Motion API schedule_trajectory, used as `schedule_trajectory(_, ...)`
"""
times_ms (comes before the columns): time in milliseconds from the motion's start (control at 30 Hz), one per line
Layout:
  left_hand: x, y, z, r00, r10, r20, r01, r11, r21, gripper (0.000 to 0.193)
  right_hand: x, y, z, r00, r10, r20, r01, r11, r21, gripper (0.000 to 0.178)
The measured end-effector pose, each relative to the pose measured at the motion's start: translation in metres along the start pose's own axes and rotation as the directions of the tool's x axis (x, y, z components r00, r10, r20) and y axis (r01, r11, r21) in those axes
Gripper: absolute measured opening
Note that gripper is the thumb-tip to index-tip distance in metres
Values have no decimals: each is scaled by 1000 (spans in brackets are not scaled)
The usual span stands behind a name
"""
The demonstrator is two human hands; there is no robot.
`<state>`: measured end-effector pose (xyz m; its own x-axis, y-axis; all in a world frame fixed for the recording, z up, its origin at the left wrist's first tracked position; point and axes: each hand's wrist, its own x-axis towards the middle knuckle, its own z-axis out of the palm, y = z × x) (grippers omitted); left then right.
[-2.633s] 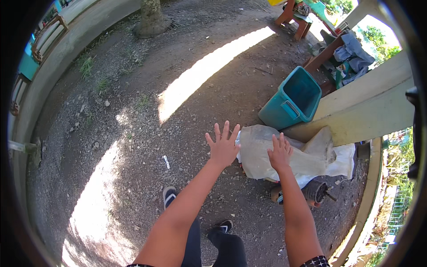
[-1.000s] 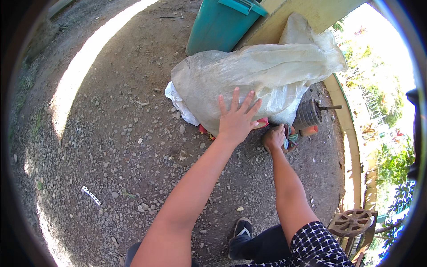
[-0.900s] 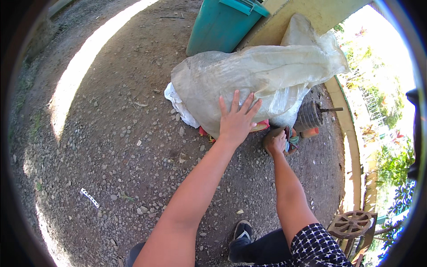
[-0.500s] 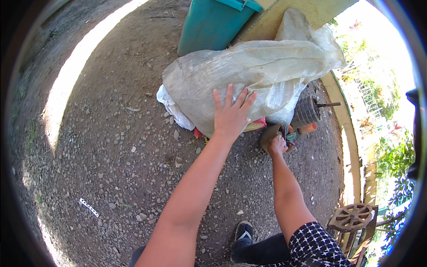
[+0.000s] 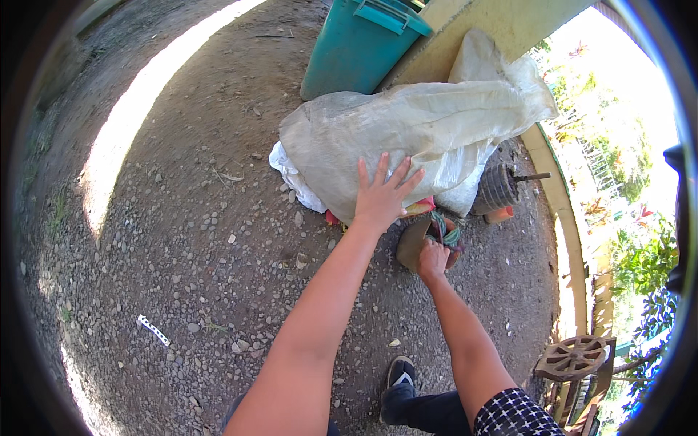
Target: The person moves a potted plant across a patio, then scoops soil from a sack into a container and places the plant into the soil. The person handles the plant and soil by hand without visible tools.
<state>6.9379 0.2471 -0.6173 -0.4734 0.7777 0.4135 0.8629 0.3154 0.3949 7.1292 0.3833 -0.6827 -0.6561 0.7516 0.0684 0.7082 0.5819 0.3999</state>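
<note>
My left hand (image 5: 382,195) lies with fingers spread on a large whitish plastic sack (image 5: 407,120), which is lumpy and creased. Close to the sack's near right side, my right hand (image 5: 435,258) is closed on the upper part of a brown pot (image 5: 411,245). Coiled green strands (image 5: 451,236) show inside the pot; what they are I cannot make out. White plastic (image 5: 294,182) and bits of red and yellow packaging (image 5: 420,206) stick out from under the sack.
Behind the sack stands a teal bin (image 5: 356,54) beside a yellowish wall (image 5: 454,36). A grey ribbed cylinder with a rod (image 5: 496,189) and an orange pot (image 5: 499,215) are to the right. A low curb (image 5: 567,211) and spoked wooden wheel (image 5: 574,358) edge the gravel.
The brown pot has moved left and nearer to me in my right hand, away from the ribbed cylinder and orange pot. My left hand stays spread on the sack.
</note>
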Motion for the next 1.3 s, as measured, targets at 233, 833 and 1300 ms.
schedule_trajectory(233, -36, -34, -10, 968, 70, -243, -63, 997, 37, 73, -51, -52, -46, 970, -244, 1, 243, 967, 70, 21)
schedule_trajectory(833, -161, -127, -169, 745, -654, 130, 636, 756, 154, 50, -190, -240, -136, 310, -805, -505, 946, 314, 79, 10)
schedule_trajectory(1300, -190, -148, -189, 607, -688, 398, 736, 676, 47, 37, -108, -232, -184, 351, -661, -664, 933, 187, 307, 21)
